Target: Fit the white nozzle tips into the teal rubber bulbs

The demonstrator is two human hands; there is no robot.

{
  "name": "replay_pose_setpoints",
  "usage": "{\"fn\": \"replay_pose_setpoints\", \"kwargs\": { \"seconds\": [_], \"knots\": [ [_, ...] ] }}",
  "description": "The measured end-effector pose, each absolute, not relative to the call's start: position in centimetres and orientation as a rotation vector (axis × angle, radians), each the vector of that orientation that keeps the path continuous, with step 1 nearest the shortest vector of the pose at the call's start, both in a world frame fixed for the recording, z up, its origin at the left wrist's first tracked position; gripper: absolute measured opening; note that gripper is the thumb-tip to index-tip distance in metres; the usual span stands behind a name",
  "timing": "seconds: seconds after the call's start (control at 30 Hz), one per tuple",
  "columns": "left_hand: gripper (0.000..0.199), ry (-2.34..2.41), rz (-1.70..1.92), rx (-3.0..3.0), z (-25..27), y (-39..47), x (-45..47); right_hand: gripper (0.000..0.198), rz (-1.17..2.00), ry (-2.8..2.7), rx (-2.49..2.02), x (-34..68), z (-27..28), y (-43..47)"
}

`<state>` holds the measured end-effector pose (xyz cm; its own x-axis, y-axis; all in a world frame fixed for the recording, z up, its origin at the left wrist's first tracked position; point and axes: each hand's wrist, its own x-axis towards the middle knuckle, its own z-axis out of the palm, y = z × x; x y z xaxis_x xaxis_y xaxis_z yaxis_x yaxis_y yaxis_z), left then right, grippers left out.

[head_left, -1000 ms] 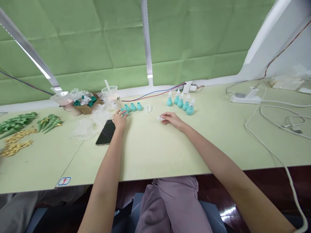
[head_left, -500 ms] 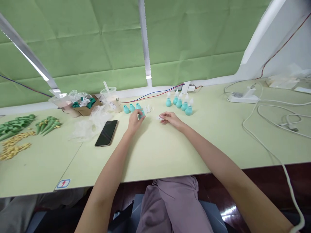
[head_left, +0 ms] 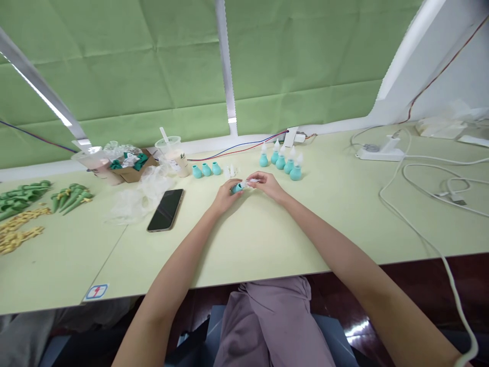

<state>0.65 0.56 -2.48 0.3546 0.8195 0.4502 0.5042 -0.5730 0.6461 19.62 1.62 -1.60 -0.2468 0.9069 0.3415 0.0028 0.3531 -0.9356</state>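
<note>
My left hand (head_left: pixel 225 196) is closed around a small turquoise squeeze bulb (head_left: pixel 237 188), tilted with its open neck toward the right. My right hand (head_left: pixel 269 185) pinches a small white nozzle tip (head_left: pixel 250 181), its end at or very near the bulb's mouth; fingers partly hide the contact. Behind my left hand stand three open turquoise bulbs (head_left: pixel 207 169) in a row. A few loose white tips (head_left: pixel 231 171) are beside them. Beyond my right hand several turquoise bulbs (head_left: pixel 289 166) stand upright with pointed white tips on top.
A phone (head_left: pixel 165 210) lies left of my forearm, near a crumpled plastic bag (head_left: pixel 141 196). Drink cups (head_left: pixel 176 159) and a small cardboard box (head_left: pixel 134 173) are behind it. Green and yellow parts (head_left: pixel 23 224) lie far left. A power strip (head_left: pixel 382 153) and white cables are at right.
My left hand has picked a turquoise bulb up from the row and carried it right, toward my body. The white tip in my right hand now meets or nearly meets its mouth.
</note>
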Motion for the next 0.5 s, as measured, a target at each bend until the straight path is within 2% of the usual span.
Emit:
{"fn": "replay_pose_setpoints", "kwargs": {
  "seconds": [0.5],
  "knots": [
    [0.024, 1.425, 1.051, 2.539, -1.77, -0.37, 1.41, 0.017, 0.716, -1.754, -0.863, 19.36, -1.06, 1.12]
  ]
}}
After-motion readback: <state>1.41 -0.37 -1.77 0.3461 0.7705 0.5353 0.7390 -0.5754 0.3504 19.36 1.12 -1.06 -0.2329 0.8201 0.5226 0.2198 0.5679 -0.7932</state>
